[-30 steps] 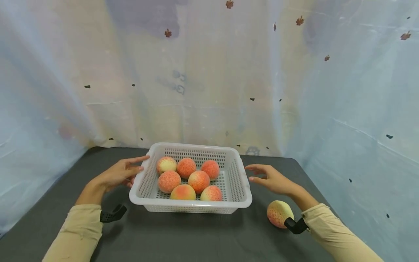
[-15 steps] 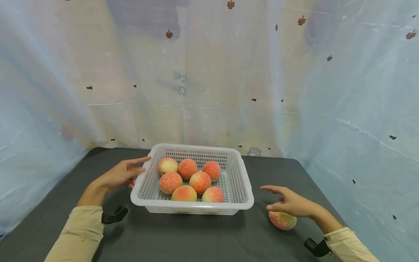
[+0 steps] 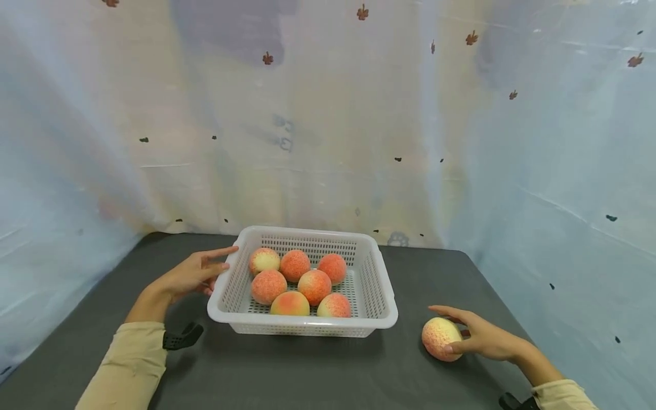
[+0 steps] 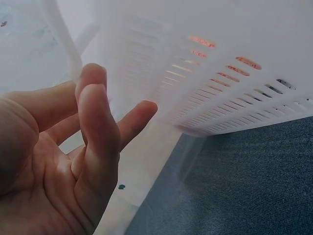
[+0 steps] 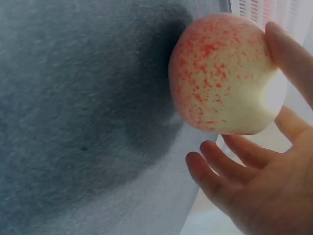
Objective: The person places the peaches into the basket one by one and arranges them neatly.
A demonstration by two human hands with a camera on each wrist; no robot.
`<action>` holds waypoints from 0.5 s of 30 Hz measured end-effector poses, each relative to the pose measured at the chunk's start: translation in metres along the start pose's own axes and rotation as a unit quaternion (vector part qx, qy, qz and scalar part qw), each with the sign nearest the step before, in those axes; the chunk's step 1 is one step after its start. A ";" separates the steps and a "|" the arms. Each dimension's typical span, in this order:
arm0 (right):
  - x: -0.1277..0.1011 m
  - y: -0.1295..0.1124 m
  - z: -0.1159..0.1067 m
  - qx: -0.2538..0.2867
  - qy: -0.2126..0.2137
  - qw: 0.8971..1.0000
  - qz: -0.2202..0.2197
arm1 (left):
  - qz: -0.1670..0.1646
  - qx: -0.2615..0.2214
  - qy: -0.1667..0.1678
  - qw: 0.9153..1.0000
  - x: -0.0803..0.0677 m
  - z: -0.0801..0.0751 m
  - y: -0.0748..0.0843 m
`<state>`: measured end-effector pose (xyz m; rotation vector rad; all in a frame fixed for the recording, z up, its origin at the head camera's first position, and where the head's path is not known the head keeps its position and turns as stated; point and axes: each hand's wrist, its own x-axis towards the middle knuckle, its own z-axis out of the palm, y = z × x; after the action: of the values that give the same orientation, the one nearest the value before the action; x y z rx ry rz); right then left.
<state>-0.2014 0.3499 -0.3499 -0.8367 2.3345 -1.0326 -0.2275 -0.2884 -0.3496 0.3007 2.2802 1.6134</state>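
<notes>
Near the bench's right edge, my right grip (image 3: 484, 339) loosely cups the peach (image 3: 441, 339), fingers barely curled.

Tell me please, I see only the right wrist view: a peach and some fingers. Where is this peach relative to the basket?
Observer: The peach lies on the dark table, outside the white basket, at its right.
Operator: How many peaches are inside?
Observer: Six.
Operator: And the left hand?
Observer: The left hand is at the basket's left rim with straight fingers, holding nothing.
Operator: Is the right hand lifting the peach?
Observer: The right hand cups it; lifting I cannot tell.
</notes>
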 end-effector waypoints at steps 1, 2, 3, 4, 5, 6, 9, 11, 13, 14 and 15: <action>-0.003 0.003 0.002 0.005 0.009 1.000 -0.003 | -0.001 -0.001 -0.002 1.000 0.001 0.001 0.000; -0.005 0.005 0.004 0.013 0.018 1.000 -0.008 | -0.003 -0.002 -0.002 1.000 0.002 0.001 0.000; -0.007 0.007 0.005 0.016 0.028 0.999 -0.015 | -0.005 -0.002 -0.001 1.000 0.002 0.001 0.001; -0.007 0.007 0.007 0.018 0.042 0.999 -0.019 | -0.007 -0.001 0.001 1.000 0.002 0.001 0.001; -0.008 0.008 0.008 0.016 0.055 0.998 -0.024 | -0.007 0.001 0.005 1.000 0.002 0.000 0.002; -0.008 0.007 0.009 0.013 0.070 0.997 -0.026 | -0.008 0.002 0.010 1.000 0.002 0.000 0.003; -0.008 0.006 0.009 -0.016 0.104 0.994 -0.042 | -0.009 0.005 0.020 1.000 0.001 -0.002 0.004; -0.009 0.005 0.010 -0.030 0.121 0.991 -0.050 | -0.007 0.006 0.020 1.000 0.002 -0.002 0.004; -0.011 0.007 0.010 -0.037 0.124 0.990 -0.056 | -0.009 0.005 0.015 1.000 0.003 -0.002 0.002; -0.013 0.007 0.011 -0.037 0.123 0.990 -0.057 | -0.010 0.004 0.013 1.000 0.004 -0.001 0.001; -0.013 0.008 0.011 -0.033 0.123 0.990 -0.055 | -0.009 0.005 0.010 1.000 0.004 -0.001 0.000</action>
<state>-0.1877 0.3580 -0.3614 -0.9193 2.5641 -1.1676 -0.2318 -0.2876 -0.3499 0.2671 2.2997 1.6023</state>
